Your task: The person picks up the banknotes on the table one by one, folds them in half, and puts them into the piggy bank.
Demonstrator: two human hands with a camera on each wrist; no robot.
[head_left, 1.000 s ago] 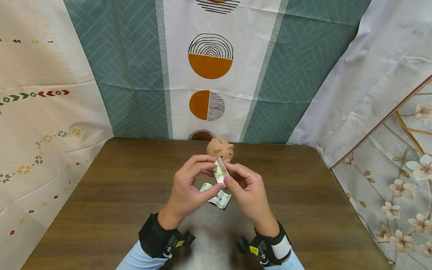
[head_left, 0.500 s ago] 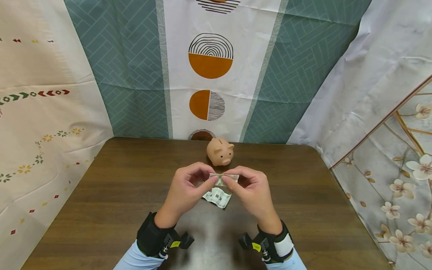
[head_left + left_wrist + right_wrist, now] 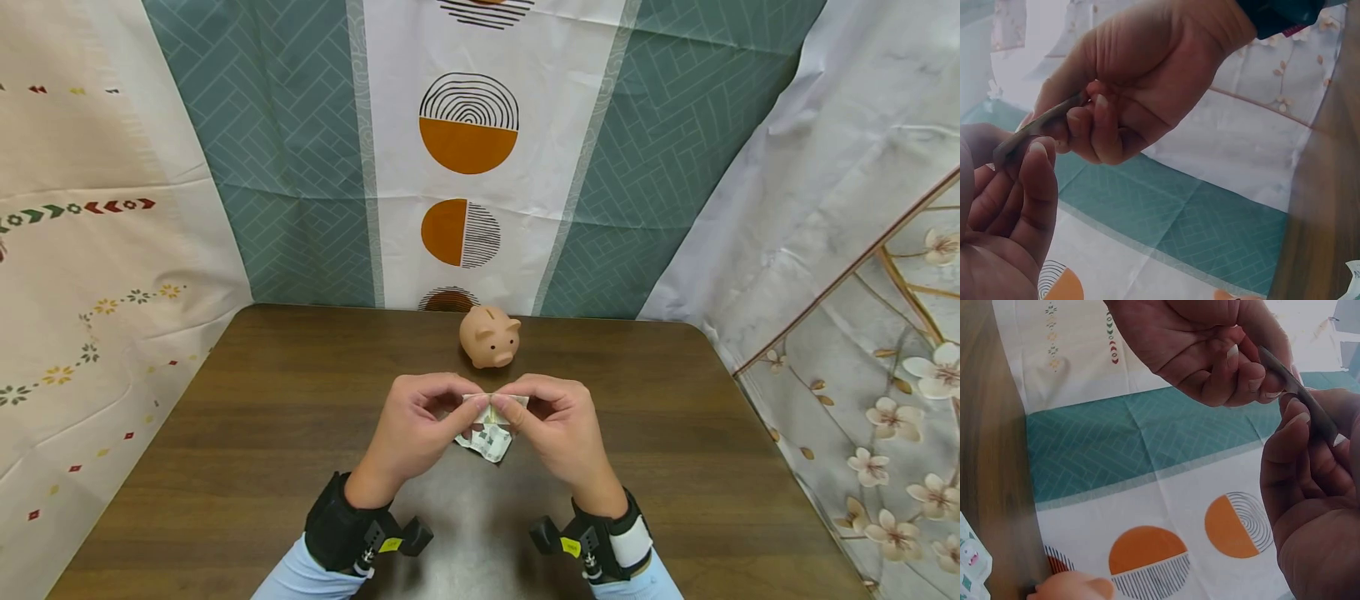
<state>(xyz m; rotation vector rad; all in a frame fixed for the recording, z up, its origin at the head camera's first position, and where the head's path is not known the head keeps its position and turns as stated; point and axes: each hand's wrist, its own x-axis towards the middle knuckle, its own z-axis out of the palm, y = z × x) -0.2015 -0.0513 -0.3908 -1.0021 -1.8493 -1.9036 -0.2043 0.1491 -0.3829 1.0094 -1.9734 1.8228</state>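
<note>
Working remotely, I pinched a folded slip [image 3: 491, 414] at center frame with the left hand [image 3: 414, 435] and right hand [image 3: 561, 435], apparently mid-fold, judging an even crease was needed next.

The strip [image 3: 491, 414] looks papery, the tabletop [image 3: 300, 400] like glossy wood.

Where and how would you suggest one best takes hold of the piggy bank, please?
I'd suggest cupping the piggy bank round its plump body from its left and right flanks, below the ears. It stands upright with its snout roughly toward the head camera, both flanks look unobstructed, and this likely leaves the top slot uncovered.
</note>
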